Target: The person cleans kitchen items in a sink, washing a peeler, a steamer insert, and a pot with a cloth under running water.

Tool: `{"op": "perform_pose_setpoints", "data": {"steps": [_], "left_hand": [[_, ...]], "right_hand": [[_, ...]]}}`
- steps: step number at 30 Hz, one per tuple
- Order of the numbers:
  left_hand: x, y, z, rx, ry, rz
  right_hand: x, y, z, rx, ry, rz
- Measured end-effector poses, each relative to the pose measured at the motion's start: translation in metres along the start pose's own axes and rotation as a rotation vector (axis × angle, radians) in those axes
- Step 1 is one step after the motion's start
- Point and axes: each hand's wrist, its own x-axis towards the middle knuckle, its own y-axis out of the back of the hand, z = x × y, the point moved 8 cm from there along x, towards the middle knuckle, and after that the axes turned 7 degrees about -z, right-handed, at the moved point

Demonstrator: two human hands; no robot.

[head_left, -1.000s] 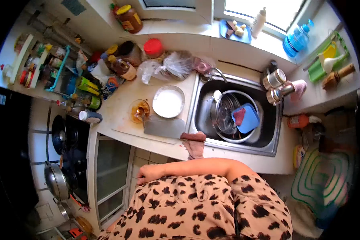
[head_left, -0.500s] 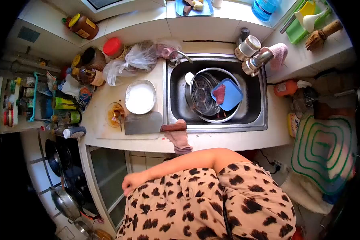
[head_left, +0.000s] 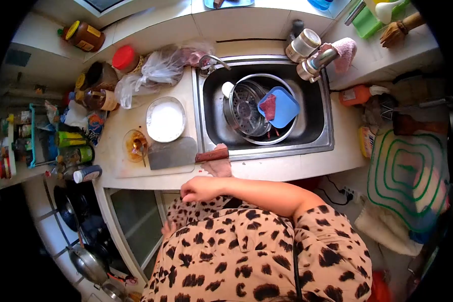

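My right hand [head_left: 201, 189] is curled closed in front of the counter's edge, with nothing visible in it. My left hand [head_left: 169, 229] shows only partly at the left side of the spotted clothing; its fingers are blurred. Nearest to my right hand, a cleaver [head_left: 173, 153] lies on the cutting board [head_left: 131, 170], its wooden handle resting on a pinkish cloth [head_left: 219, 168]. Behind the blade stands a white bowl [head_left: 166, 120] with white contents. Left of the blade is a small glass bowl [head_left: 134, 146] with brown sauce and a spoon.
The sink [head_left: 312, 136] holds a metal basin [head_left: 288, 135], a steamer insert and a blue tray [head_left: 285, 108] with a reddish piece. Plastic bags [head_left: 161, 68], jars and bottles line the counter's back left. Pans [head_left: 88, 262] are at the lower left.
My right hand has moved up and right towards the counter's edge, still curled. My left hand has come into view beside the clothing. The view has shifted, and the counter items lie unmoved.
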Motion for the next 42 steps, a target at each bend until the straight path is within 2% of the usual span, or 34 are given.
{"op": "perform_pose_setpoints", "data": {"steps": [2, 3, 5, 6, 8, 10, 12, 14, 16, 18, 21, 22, 24, 25, 26, 27, 28, 30, 32, 34, 35, 37, 38, 41, 42], "left_hand": [[0.008, 0.005, 0.000, -0.016, -0.067, -0.071], [0.014, 0.011, 0.004, -0.024, -0.101, -0.127], [0.011, 0.035, 0.020, -0.126, -0.241, -0.386], [0.012, 0.082, 0.043, -0.259, -0.295, -0.434], [0.024, 0.228, 0.113, -0.641, -0.381, -0.404], [0.043, 0.360, 0.188, -1.032, -0.445, -0.312], [0.087, 0.402, 0.247, -1.211, -0.668, -0.290], [0.130, 0.409, 0.301, -1.339, -0.614, -0.440], [0.181, 0.407, 0.346, -1.280, -0.572, -0.301], [0.224, 0.398, 0.378, -1.188, -0.610, -0.148], [0.224, 0.415, 0.406, -1.165, -0.531, 0.054], [0.216, 0.424, 0.407, -1.038, -0.543, 0.272], [0.183, 0.460, 0.420, -0.965, -0.629, 0.420], [0.180, 0.458, 0.432, -1.006, -0.684, 0.354], [0.181, 0.455, 0.446, -1.103, -0.703, 0.214], [0.190, 0.448, 0.459, -1.112, -0.690, 0.171], [0.205, 0.435, 0.476, -1.127, -0.677, 0.126], [0.249, 0.411, 0.506, -1.069, -0.554, 0.073], [0.276, 0.404, 0.529, -0.869, -0.472, 0.287], [0.321, 0.362, 0.550, -0.796, -0.329, 0.157], [0.328, 0.347, 0.559, -0.842, -0.240, -0.115], [0.319, 0.349, 0.564, -0.765, -0.177, -0.145], [0.322, 0.343, 0.561, -0.759, -0.173, -0.123], [0.318, 0.341, 0.556, -0.775, -0.267, -0.155], [0.305, 0.358, 0.559, -0.760, -0.438, -0.111]], "right_hand": [[-0.038, 0.040, 0.006, -0.101, -0.093, 0.242], [-0.057, 0.058, 0.018, 0.004, -0.085, 0.369], [-0.098, 0.089, 0.052, 0.137, -0.119, 0.619], [-0.123, 0.105, 0.069, 0.161, -0.166, 0.750], [-0.181, 0.138, 0.094, 0.038, -0.369, 1.004], [-0.223, 0.166, 0.115, -0.262, -0.529, 1.227], [-0.246, 0.187, 0.120, -0.482, -0.651, 1.299], [-0.247, 0.195, 0.140, -0.520, -0.736, 1.306], [-0.257, 0.213, 0.149, -0.649, -0.899, 1.392], [-0.253, 0.226, 0.161, -0.669, -0.879, 1.403], [-0.240, 0.238, 0.165, -0.782, -0.898, 1.236], [-0.239, 0.236, 0.168, -0.784, -0.888, 1.201], [-0.234, 0.242, 0.190, -0.732, -0.868, 1.072], [-0.239, 0.244, 0.190, -0.728, -0.864, 1.073], [-0.251, 0.247, 0.181, -0.705, -0.776, 1.211], [-0.265, 0.249, 0.172, -0.683, -0.684, 1.344], [-0.275, 0.250, 0.169, -0.684, -0.684, 1.341], [-0.311, 0.245, 0.152, -0.722, -0.688, 1.566], [-0.321, 0.243, 0.154, -0.711, -0.664, 1.550], [-0.334, 0.250, 0.203, -0.480, -0.809, 1.490], [-0.335, 0.251, 0.200, -0.441, -0.810, 1.482], [-0.331, 0.247, 0.194, -0.464, -0.821, 1.480], [-0.330, 0.245, 0.189, -0.529, -0.826, 1.490], [-0.335, 0.242, 0.181, -0.427, -0.750, 1.503], [-0.335, 0.242, 0.178, -0.349, -0.686, 1.511]]}}
